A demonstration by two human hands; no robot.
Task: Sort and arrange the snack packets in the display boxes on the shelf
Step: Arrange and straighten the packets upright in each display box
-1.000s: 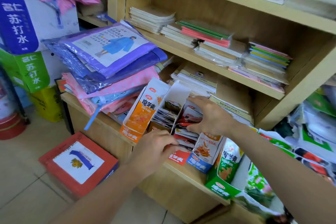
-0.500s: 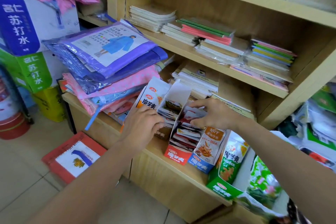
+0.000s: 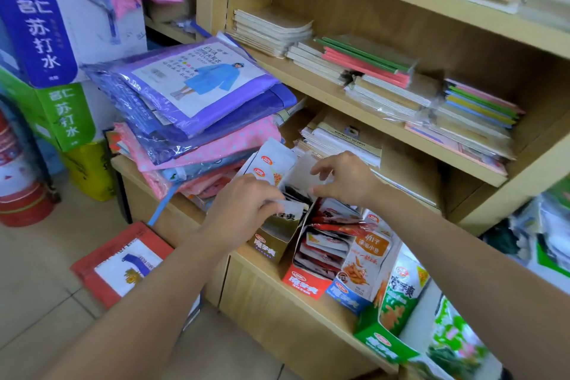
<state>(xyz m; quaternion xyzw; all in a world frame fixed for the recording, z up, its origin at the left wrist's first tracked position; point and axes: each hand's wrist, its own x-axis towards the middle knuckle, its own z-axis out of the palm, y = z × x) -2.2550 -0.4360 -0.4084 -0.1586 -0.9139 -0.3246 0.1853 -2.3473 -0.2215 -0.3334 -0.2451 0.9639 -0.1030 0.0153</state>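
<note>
Several open snack display boxes stand in a row on the low shelf [image 3: 253, 296]: an olive box [image 3: 271, 244], a red box [image 3: 305, 282] full of red and white packets, a blue and orange box [image 3: 361, 274] and a green box [image 3: 391, 318]. My left hand [image 3: 243, 213] reaches into the olive box, its fingers curled round a white and dark snack packet [image 3: 291, 210]. My right hand [image 3: 345, 179] is at the back of that box and pinches its raised white flap [image 3: 297, 174] between thumb and fingers. An orange box's white top [image 3: 271, 157] shows behind my left hand.
Bagged raincoats [image 3: 197, 92] are piled on the shelf's left end, touching the boxes. Notebook stacks [image 3: 385, 83] fill the shelves above. Green snack bags [image 3: 453, 339] lie at the right. A red flat box [image 3: 123, 262] lies on the floor, with cartons [image 3: 46, 40] stacked at left.
My left hand rose from the shelf's front edge into the olive box and took hold of a packet. My right hand shifted left from the red box's packets to the white flap.
</note>
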